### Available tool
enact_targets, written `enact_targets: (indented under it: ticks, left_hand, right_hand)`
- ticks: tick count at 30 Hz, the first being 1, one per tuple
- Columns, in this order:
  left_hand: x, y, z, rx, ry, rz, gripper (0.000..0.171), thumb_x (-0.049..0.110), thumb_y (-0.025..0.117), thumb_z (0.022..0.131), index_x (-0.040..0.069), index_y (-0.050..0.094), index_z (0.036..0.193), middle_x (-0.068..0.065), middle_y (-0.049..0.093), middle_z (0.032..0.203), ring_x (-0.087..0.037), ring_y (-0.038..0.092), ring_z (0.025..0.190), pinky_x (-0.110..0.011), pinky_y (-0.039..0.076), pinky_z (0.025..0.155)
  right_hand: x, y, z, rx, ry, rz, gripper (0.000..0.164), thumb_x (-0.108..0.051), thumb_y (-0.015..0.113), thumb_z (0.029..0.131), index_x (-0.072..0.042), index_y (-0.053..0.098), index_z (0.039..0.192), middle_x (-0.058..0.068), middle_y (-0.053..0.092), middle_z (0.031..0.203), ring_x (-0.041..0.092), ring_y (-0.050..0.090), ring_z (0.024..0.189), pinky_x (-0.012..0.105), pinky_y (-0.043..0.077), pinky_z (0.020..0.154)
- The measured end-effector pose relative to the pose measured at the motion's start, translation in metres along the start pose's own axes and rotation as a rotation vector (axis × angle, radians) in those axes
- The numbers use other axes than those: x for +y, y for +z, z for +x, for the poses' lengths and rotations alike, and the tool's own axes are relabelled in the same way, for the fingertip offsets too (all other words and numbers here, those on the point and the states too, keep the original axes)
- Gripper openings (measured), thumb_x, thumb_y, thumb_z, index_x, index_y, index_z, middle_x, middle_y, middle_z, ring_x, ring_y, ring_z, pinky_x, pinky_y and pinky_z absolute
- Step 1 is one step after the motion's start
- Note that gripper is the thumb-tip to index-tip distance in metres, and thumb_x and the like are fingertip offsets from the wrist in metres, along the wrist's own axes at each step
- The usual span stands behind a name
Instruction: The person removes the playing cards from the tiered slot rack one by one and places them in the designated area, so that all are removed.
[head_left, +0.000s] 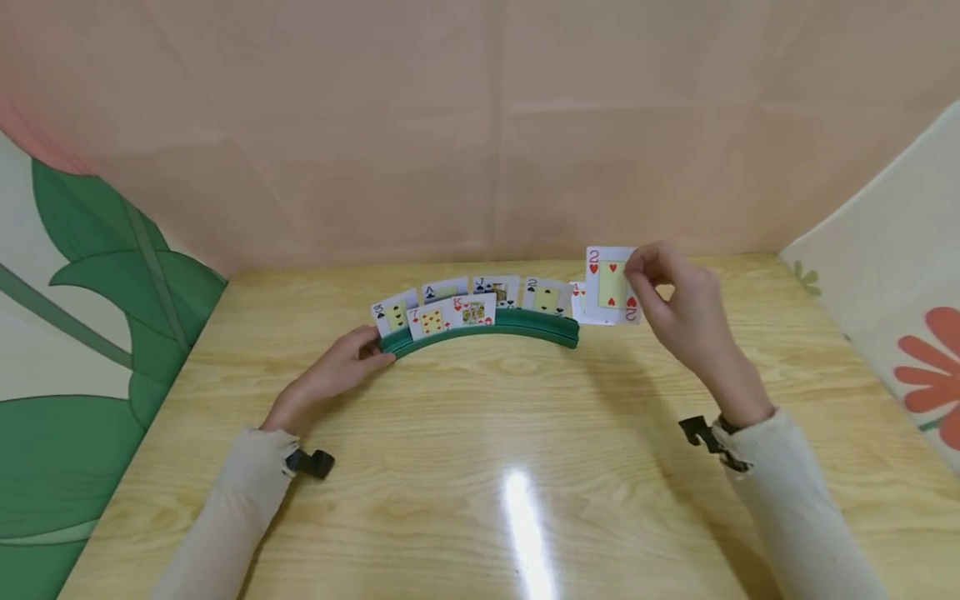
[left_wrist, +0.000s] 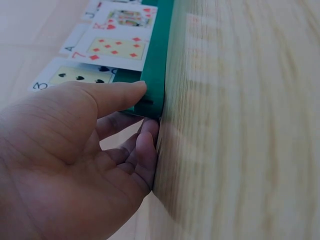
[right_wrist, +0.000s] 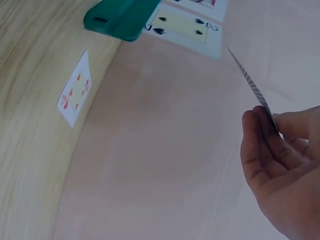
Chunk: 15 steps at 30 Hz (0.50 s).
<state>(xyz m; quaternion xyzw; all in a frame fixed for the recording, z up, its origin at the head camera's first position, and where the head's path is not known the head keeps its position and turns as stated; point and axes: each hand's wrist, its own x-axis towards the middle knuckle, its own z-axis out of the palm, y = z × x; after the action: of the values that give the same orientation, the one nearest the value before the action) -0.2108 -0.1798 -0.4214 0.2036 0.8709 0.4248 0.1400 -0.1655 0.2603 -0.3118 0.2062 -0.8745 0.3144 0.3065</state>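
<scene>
A curved green card holder stands toward the back of the table. In its rear groove are the three of spades, an ace, a jack and the two of spades. The seven of diamonds and king of hearts fill part of the front row. My left hand grips the holder's left end, thumb on its front. My right hand pinches the two of hearts by its right side, raised beyond the holder's right end.
A loose card with red pips lies on the wooden table off the holder's right end, partly hidden by the two of hearts in the head view. A pinkish cloth hangs behind the table's far edge; patterned cloths flank both sides.
</scene>
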Motion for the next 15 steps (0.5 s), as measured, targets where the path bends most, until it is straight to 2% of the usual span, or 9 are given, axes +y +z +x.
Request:
enact_targets:
  ticks: [5,9,12,15]
  left_hand:
    - [0.002,0.003,-0.001,0.014,-0.002,0.015,0.041,0.015,0.056,0.103,-0.003,0.049,0.139,-0.016,0.055,0.11,-0.026,0.048,0.097,-0.039,0.042,0.083]
    - [0.019,0.001,-0.007,0.01,0.012,0.013,0.039,0.009,0.055,0.102,-0.007,0.05,0.137,-0.018,0.055,0.108,-0.027,0.049,0.095,-0.039,0.042,0.082]
    - [0.033,-0.002,-0.012,0.004,0.016,0.008,0.037,0.006,0.056,0.101,-0.008,0.051,0.135,-0.019,0.055,0.107,-0.027,0.049,0.094,-0.038,0.042,0.083]
    - [0.04,-0.003,-0.014,0.003,0.012,0.008,0.036,0.006,0.056,0.101,-0.008,0.052,0.134,-0.018,0.055,0.107,-0.027,0.049,0.094,-0.038,0.042,0.083]
  right_hand:
    - [0.011,0.002,0.0,0.02,0.03,0.022,0.014,0.006,0.061,0.094,0.008,0.061,0.108,0.018,0.067,0.087,0.022,0.063,0.078,0.006,0.044,0.072]
    - [0.019,0.003,0.0,0.027,0.047,0.012,0.013,0.005,0.06,0.095,0.007,0.063,0.107,0.018,0.069,0.09,0.022,0.063,0.079,0.006,0.044,0.073]
    - [0.024,0.003,-0.001,0.036,0.055,-0.006,0.011,0.003,0.061,0.095,0.004,0.068,0.104,0.014,0.071,0.095,0.012,0.062,0.079,0.007,0.044,0.073]
    - [0.027,0.003,-0.002,0.053,0.065,-0.015,0.011,0.0,0.062,0.096,0.001,0.072,0.1,0.011,0.073,0.098,-0.001,0.06,0.078,0.007,0.043,0.071]
